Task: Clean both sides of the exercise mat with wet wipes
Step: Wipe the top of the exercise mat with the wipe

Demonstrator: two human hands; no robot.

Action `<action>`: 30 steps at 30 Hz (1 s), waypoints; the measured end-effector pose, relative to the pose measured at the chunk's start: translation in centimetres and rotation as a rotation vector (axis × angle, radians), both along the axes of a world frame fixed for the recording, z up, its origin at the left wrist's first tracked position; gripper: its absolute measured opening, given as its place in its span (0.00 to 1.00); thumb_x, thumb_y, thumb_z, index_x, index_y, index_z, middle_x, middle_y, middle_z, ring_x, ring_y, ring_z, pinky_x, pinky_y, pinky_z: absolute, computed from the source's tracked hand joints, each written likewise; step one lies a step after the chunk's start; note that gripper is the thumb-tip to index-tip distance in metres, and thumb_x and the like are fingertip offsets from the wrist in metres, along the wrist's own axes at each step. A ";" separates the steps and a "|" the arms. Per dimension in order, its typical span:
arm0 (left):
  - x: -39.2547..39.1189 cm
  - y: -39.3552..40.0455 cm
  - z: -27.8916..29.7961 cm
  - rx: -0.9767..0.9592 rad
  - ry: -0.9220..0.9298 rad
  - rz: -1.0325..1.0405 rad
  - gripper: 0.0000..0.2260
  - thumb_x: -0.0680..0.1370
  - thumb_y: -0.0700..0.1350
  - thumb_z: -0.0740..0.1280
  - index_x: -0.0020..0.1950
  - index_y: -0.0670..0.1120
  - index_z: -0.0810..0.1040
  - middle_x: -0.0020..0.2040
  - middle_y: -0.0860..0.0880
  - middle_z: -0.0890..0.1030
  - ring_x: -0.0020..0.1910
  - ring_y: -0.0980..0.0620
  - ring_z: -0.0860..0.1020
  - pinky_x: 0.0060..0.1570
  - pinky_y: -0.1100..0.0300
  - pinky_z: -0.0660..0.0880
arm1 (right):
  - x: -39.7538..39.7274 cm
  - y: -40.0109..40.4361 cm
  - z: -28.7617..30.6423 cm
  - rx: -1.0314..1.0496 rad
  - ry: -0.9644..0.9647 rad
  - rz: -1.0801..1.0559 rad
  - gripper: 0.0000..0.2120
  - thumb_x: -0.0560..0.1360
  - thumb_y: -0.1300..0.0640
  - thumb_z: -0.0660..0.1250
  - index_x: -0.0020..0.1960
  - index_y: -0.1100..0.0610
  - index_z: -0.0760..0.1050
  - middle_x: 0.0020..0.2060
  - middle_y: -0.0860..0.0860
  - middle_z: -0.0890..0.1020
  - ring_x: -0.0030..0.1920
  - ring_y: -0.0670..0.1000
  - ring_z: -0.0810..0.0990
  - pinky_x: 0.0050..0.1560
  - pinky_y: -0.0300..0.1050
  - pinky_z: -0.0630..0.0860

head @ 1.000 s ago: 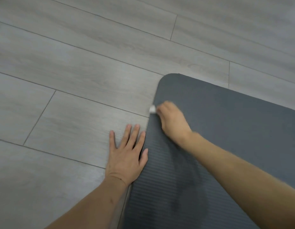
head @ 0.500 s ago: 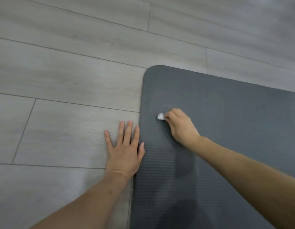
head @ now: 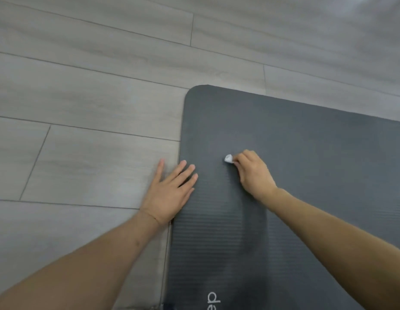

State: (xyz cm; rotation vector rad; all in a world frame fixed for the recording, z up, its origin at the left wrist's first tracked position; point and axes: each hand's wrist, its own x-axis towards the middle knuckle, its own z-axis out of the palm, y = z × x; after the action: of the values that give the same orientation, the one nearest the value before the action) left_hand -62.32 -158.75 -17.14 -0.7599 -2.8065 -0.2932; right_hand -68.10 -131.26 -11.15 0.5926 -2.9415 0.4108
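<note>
- The exercise mat (head: 306,164), dark grey with fine ribbing, lies flat on the grey wood-look floor (head: 82,97); its far-left rounded corner is in view, and it runs off the frame to the right and near side.
- The right hand (head: 253,173) rests on the mat toward the left edge, fingers curled and pinching a small wadded white wet wipe (head: 228,158) against the surface of the mat.
- The left hand (head: 170,191) lies flat and spread across the mat's left edge, fingertips on the mat, palm partly over the floor; its grip is apart and holds nothing.
- Darker streaks on the ribbing near the right forearm look like damp wiped patches; this is a judgement.
- Handling, as judged: the mat appears to be soft, thick foam, light and floppy, not fragile. It would best be taken by a corner or the left edge for turning over.
- The wipe looks limp and small, so many passes seem needed.
- Writing: white letters at the near edge read "de", cut off by the frame; no brand can be confirmed.
</note>
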 end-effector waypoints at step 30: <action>6.9 11.3 1.7 0.004 -0.091 0.327 0.22 0.85 0.49 0.54 0.74 0.43 0.76 0.75 0.46 0.74 0.78 0.46 0.68 0.76 0.44 0.63 | -1.2 13.3 -0.5 -0.029 -0.008 0.092 0.03 0.79 0.65 0.62 0.46 0.61 0.73 0.42 0.59 0.74 0.41 0.62 0.73 0.42 0.60 0.74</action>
State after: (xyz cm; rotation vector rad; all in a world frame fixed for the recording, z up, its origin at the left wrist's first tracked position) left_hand -55.46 -147.49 -15.45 -0.2833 -2.9519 -0.2820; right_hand -69.30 -117.94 -11.65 0.7269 -2.9190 0.4648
